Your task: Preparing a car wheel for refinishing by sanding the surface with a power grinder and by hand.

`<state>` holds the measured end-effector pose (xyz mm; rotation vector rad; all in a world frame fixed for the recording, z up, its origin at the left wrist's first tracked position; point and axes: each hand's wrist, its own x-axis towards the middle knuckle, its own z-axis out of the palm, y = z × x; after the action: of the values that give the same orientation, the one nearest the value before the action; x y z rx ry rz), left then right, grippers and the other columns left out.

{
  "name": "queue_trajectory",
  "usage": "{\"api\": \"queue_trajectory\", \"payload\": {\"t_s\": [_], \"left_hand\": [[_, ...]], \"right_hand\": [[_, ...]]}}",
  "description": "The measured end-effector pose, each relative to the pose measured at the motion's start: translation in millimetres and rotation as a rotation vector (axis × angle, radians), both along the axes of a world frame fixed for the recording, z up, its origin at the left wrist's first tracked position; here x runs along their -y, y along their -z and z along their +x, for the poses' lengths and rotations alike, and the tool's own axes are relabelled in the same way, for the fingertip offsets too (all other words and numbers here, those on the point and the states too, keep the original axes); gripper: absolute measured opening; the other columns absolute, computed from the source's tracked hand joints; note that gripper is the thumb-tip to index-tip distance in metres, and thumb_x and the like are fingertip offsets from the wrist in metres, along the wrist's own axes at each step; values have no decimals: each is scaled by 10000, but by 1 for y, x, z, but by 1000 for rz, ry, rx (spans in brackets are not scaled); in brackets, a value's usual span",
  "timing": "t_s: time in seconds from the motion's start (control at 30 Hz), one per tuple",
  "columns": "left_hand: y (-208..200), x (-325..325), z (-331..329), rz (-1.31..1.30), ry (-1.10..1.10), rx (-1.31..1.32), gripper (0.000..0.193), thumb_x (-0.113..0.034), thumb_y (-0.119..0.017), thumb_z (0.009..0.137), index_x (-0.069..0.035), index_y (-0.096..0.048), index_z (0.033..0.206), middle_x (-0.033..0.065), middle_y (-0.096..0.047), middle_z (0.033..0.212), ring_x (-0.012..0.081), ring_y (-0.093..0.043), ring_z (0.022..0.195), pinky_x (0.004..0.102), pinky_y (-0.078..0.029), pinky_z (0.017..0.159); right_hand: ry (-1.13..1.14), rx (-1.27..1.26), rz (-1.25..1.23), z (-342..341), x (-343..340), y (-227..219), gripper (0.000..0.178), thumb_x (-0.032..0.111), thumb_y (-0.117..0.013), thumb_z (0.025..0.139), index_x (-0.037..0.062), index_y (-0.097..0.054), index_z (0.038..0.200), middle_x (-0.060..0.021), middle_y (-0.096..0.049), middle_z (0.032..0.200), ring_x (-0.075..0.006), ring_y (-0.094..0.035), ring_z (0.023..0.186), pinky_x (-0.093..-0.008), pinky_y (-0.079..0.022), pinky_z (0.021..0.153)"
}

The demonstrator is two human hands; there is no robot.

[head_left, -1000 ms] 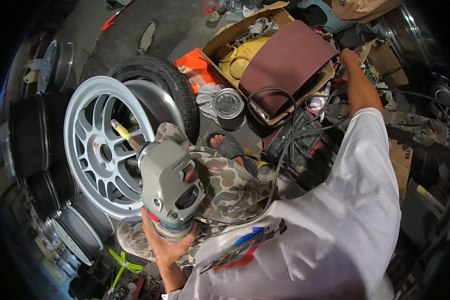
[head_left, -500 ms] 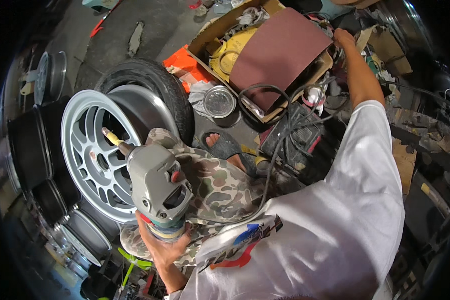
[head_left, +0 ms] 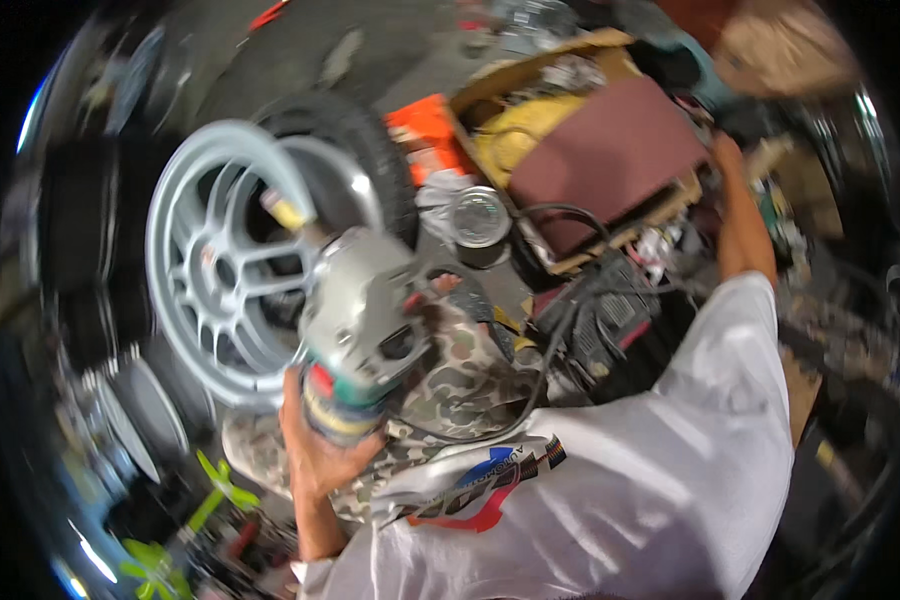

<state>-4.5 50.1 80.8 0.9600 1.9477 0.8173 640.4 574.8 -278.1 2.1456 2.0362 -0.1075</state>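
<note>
My left hand is wrapped round the taped handle of a corded grinder with a grey metal head and a green body. A narrow spindle with a yellow-wrapped tip points from the grinder toward a silver alloy wheel, overlapping its spokes in view; whether they touch cannot be seen. My right arm reaches far to the right, and my right hand is at the side of a cardboard box, by the edge of a reddish-brown abrasive sheet. Its fingers are blurred and partly hidden.
Behind the wheel leans a black tyre. A round metal tin stands by an orange packet. A black cable loops near my camouflage-clad leg. Lime-green bladed pieces lie at lower left, near several more rims.
The whole view has shifted, so the box and wheel appear farther right. My left hand still grips the grinder; my right hand stays by the box's right side.
</note>
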Motion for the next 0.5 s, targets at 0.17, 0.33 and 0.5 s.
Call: {"api": "queue_trajectory", "payload": {"t_s": [0.17,0.33,0.5], "left_hand": [[6,8,-17,0,134,-32,877,-206,-910,574,-31,-474,1316,192,-692,1092,350,-704,1015,415,-541,912],[2,22,-1,-101,8,-172,882,-221,-890,590,-19,-459,1332,257,-678,1096,469,-664,1043,478,-530,913],[13,18,-9,188,8,-55,823,-228,-853,624,5,-471,1315,252,-689,1053,459,-680,1003,476,-539,896]], "right_hand": [[-313,118,63,59,-11,9,496,381,-645,929,-16,-638,1228,-280,-657,1249,-472,-601,1197,-555,-496,969],[257,-10,131,-181,6,-31,438,359,-526,996,129,-676,1337,-232,-635,1340,-386,-608,1249,-545,-494,1024],[-53,-560,724,-258,100,-267,393,340,-601,1003,73,-713,1269,-151,-750,1133,-291,-705,1073,-399,-514,951]]}}
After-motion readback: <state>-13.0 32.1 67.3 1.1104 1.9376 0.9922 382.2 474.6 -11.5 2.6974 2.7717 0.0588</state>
